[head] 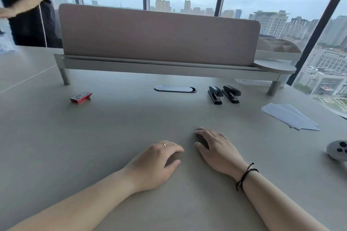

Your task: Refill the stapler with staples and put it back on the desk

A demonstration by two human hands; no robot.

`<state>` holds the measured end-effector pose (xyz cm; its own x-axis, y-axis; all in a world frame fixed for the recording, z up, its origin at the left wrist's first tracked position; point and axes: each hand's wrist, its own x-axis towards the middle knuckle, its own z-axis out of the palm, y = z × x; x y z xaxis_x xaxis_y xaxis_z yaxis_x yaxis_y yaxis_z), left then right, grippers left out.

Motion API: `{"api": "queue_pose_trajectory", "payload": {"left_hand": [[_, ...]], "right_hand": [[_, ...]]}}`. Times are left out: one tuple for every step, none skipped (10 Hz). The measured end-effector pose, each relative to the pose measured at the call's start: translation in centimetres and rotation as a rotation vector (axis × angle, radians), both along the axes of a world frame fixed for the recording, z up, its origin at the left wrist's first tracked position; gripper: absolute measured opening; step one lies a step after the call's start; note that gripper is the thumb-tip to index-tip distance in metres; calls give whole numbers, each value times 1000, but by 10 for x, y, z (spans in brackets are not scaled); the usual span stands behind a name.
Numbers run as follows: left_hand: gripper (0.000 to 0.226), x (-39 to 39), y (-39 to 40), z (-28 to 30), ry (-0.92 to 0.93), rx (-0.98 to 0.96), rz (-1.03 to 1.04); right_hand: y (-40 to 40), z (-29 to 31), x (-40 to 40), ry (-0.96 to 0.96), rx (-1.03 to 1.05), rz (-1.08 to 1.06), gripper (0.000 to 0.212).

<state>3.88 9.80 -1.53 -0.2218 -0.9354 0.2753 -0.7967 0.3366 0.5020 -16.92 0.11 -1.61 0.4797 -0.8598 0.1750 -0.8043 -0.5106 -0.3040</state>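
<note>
Two black staplers stand closed side by side at the back right of the grey desk [116, 129]: the left stapler [215, 94] and the right stapler [231, 93]. A small red staple box [81, 97] lies at the back left. My left hand [158, 163] and my right hand [217, 149] rest palm down on the desk near its front, fingers loosely curled and apart, holding nothing. Both hands are well short of the staplers and the box.
A pink divider screen [159, 33] on a raised shelf runs across the back. An oval cable port [175, 89] sits in the desk. White paper sheets [291, 116] lie at the right, a grey controller [338, 150] at the right edge. Another person [28, 5] stands at far left.
</note>
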Motion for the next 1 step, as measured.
{"api": "queue_pose_trajectory", "payload": {"left_hand": [[34, 11, 29, 5, 195, 141, 0]], "right_hand": [[46, 3, 9, -29, -3, 120, 41]]}}
